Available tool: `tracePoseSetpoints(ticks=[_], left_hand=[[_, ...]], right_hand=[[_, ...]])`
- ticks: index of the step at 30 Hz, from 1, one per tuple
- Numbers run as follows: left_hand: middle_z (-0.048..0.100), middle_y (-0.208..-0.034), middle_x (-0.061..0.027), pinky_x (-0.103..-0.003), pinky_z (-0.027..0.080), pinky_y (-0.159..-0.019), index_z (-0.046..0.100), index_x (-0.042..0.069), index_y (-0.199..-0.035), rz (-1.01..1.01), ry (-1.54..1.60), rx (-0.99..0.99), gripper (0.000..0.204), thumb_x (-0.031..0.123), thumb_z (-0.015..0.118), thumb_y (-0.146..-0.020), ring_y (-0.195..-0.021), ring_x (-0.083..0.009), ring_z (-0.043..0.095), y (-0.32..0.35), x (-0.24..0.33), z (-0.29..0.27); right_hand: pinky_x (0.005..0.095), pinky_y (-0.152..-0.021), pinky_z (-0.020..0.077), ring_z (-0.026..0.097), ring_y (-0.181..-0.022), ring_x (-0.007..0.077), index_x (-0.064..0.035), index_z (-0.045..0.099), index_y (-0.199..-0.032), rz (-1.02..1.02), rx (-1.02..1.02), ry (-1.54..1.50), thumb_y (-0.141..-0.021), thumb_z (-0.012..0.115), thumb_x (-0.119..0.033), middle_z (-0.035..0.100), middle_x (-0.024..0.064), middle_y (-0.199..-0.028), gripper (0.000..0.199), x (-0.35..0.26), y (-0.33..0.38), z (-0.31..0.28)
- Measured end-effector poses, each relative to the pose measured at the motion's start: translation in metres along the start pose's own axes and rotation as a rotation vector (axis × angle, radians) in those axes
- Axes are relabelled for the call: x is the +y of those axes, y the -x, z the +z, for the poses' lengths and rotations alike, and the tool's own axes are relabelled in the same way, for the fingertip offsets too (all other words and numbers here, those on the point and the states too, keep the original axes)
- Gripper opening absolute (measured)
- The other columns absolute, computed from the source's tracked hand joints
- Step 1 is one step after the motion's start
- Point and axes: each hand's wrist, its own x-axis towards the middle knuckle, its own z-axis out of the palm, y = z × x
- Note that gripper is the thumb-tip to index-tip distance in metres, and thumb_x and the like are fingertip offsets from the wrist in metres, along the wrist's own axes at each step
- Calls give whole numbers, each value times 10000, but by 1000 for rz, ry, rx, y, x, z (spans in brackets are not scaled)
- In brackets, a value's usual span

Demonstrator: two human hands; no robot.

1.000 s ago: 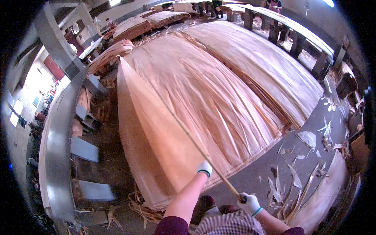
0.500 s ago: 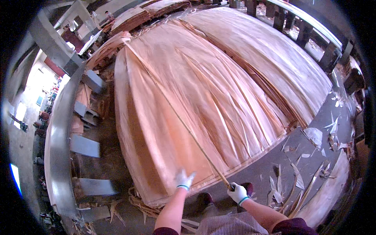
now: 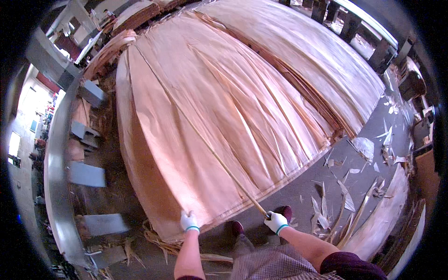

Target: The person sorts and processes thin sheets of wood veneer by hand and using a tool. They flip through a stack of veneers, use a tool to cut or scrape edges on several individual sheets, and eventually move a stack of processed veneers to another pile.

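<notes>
My left hand (image 3: 189,221) pinches the near edge of the thin, floppy, tear-prone veneer sheet (image 3: 196,140), while my right hand (image 3: 276,221) is closed around the light, stiff wooden stick (image 3: 219,161) at its near end.

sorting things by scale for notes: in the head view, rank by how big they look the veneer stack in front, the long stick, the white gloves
1. veneer stack, by far the largest.
2. long stick, long but thin.
3. left glove and right glove: smallest, alike in size.

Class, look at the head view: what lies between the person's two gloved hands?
Between the left hand and the right hand runs the near edge of the top veneer sheet, with dark shoes below on the floor.
</notes>
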Motion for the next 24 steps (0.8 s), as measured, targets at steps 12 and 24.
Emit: tracePoseSetpoints(ticks=[12, 24], left_hand=[[602, -1011, -258, -488, 447, -819, 298, 166, -1389, 524, -241, -630, 579, 406, 443, -883, -937, -403, 585, 77, 332, 60], [277, -1422, -200, -369, 187, -1101, 262, 0, -1383, 295, 351, -218, 745, 417, 569, -848, -1315, -298, 263, 72, 257, 41]], right_hand=[[397, -743, 489, 624, -841, 330, -137, 620, -1025, 20, -158, -106, -747, 604, -315, 652, 149, -892, 331, -22, 7, 23], [239, -647, 449, 489, -670, 61, 10, 618, -924, -180, -46, -820, -747, 671, -120, 592, 3, -723, 226, 20, 26, -43]])
